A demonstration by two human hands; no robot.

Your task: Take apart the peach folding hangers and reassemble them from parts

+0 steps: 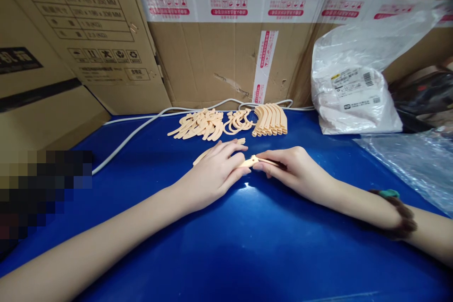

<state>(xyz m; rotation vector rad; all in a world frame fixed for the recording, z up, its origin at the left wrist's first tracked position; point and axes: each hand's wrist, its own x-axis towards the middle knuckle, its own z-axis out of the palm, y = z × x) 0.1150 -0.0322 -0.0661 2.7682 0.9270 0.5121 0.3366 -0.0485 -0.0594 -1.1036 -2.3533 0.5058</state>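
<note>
Over the blue tabletop, my left hand [215,170] is closed on a beige curved plastic piece [250,162], its thumb and index finger pinching it. A small round hole shows at the end of this piece. My right hand [293,167] is pinched round a thin beige strip [271,162] that meets the holed end; whether the two are joined I cannot tell. Part of another long beige piece [201,157] shows beside my left hand, mostly covered by it. Just behind the hands lie loose flat curved beige pieces [200,125] and thin hook-shaped beige pieces [238,121].
Hollow curved beige pieces [271,120] stand in a neat row at the back. A white cable [132,139] runs along the rear and left. Cardboard boxes [212,56] wall off the back and left. On the right are a white plastic package [354,99] and clear plastic wrap [414,165].
</note>
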